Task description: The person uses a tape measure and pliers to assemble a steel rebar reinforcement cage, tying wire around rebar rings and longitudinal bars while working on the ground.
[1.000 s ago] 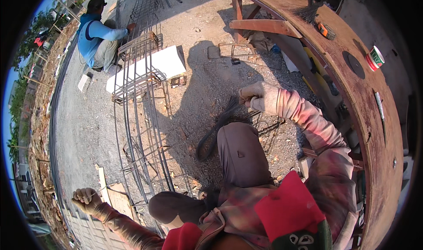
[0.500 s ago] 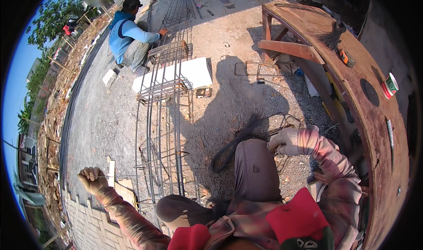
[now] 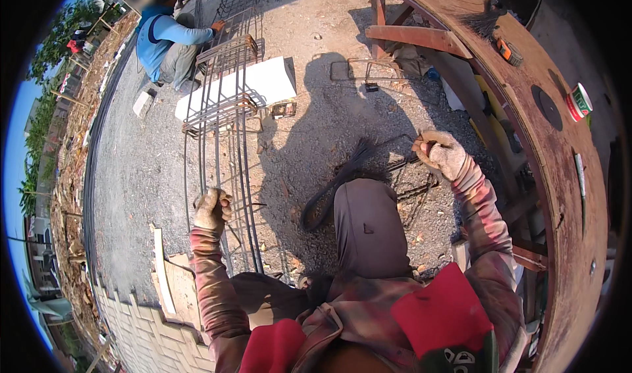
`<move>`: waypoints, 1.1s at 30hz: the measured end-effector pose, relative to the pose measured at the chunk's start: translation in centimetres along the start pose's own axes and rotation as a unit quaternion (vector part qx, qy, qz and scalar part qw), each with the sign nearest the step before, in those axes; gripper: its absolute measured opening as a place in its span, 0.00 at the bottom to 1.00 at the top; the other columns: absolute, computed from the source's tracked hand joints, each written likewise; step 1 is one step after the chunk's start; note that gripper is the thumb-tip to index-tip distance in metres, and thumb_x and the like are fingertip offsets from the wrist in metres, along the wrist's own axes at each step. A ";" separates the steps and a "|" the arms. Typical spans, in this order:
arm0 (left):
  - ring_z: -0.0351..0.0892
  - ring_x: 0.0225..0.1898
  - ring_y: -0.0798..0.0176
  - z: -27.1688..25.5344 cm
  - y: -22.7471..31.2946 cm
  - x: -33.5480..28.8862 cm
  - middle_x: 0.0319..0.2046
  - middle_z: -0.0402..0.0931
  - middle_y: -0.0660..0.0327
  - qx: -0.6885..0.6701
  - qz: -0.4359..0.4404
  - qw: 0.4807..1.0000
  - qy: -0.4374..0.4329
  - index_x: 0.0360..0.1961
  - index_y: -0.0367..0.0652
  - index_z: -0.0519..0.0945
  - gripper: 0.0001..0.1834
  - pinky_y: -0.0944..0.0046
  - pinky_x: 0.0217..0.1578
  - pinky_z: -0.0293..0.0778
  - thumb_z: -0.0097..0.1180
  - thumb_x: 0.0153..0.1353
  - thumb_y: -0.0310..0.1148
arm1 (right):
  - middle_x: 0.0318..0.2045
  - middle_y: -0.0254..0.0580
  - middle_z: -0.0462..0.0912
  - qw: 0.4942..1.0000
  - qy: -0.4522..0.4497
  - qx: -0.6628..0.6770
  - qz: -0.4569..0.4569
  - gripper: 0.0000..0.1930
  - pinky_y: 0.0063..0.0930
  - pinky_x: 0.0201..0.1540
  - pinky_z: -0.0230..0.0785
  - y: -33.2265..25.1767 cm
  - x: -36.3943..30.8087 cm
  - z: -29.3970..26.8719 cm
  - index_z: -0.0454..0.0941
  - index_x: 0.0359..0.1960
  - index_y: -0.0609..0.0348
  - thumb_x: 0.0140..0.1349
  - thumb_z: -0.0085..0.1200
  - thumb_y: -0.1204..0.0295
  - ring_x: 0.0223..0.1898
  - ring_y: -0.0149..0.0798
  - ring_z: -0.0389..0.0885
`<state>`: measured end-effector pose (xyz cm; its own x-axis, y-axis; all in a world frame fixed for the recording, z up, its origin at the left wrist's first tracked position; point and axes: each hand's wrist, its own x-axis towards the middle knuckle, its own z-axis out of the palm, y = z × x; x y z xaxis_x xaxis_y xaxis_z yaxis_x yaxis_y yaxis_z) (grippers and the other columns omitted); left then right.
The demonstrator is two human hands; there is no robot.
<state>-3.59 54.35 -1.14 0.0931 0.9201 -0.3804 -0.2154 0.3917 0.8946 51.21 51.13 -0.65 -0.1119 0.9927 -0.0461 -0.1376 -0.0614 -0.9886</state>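
Observation:
My left hand [image 3: 212, 210], in a worn work glove, is closed above the near end of a long steel rebar cage [image 3: 247, 195]. Whatever its fingers hold is too small to make out. Past my knee, on the right, my gloved right hand [image 3: 440, 152] is raised with its fingers pinched together; anything between them cannot be named. A looped bundle of dark thin wire [image 3: 337, 192] lies on the gravel beside my knee. Bent steel rods [image 3: 418, 192] lie on the ground below my right hand. Several stirrups [image 3: 222, 113] are bunched along the cage.
A co-worker [image 3: 168, 47] in blue crouches at the cage's far left. A white board [image 3: 273, 83] lies under the cage. Along my right runs a wooden table [image 3: 526, 136] with a tape measure [image 3: 508, 52], a dark disc [image 3: 548, 106], a cup [image 3: 579, 103] and wire [image 3: 484, 21].
My left hand has swung in from the far left to above the cage; the thin wire seen at it before no longer shows. My right hand has risen and moved forward. The view has shifted.

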 end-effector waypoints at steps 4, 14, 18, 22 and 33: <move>0.71 0.22 0.66 5.5 -9.3 1.8 0.29 0.74 0.62 0.168 -0.157 0.972 0.046 0.42 0.44 0.73 0.18 0.68 0.23 0.69 0.54 0.59 0.47 | 0.34 0.39 0.75 0.993 0.052 0.101 -0.032 0.08 0.18 0.31 0.70 3.4 -0.4 -0.6 0.71 0.38 0.66 0.59 0.49 0.73 0.33 0.31 0.76; 0.71 0.23 0.57 5.9 -34.0 3.4 0.31 0.73 0.56 0.208 -0.301 0.910 0.195 0.51 0.45 0.68 0.26 0.58 0.19 0.71 0.56 0.54 0.46 | 0.27 0.43 0.80 0.890 0.210 -0.362 0.183 0.09 0.29 0.32 0.69 20.0 -11.2 -8.7 0.77 0.36 0.58 0.57 0.45 0.74 0.29 0.38 0.78; 0.75 0.26 0.56 2.1 -36.6 5.0 0.31 0.74 0.55 0.084 -0.271 0.931 0.231 0.47 0.41 0.71 0.23 0.57 0.19 0.72 0.57 0.52 0.42 | 0.29 0.51 0.79 0.848 0.168 -0.451 0.219 0.09 0.34 0.35 0.69 21.2 -12.6 -6.4 0.77 0.36 0.57 0.55 0.46 0.71 0.31 0.46 0.79; 0.78 0.31 0.55 4.1 -32.5 4.4 0.37 0.77 0.52 0.086 -0.262 0.936 0.220 0.51 0.37 0.70 0.28 0.58 0.25 0.75 0.59 0.48 0.34 | 0.26 0.44 0.80 0.851 0.143 -0.466 0.196 0.08 0.28 0.35 0.69 24.2 -13.5 -6.0 0.78 0.33 0.59 0.53 0.47 0.73 0.31 0.32 0.77; 0.73 0.51 0.47 4.6 -30.5 5.3 0.45 0.75 0.45 0.287 -0.281 0.834 0.380 0.46 0.33 0.74 0.32 0.60 0.53 0.66 0.64 0.36 0.37 | 0.34 0.40 0.83 0.759 -0.074 -0.608 0.219 0.20 0.27 0.40 0.70 35.8 -14.4 -11.5 0.79 0.42 0.62 0.48 0.62 0.64 0.38 0.31 0.79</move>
<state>7.95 47.25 -29.37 -0.6660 0.4122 -0.6217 0.1748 0.8965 0.4071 59.23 35.82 -37.03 -0.0066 0.8763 -0.4817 0.9455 -0.1513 -0.2882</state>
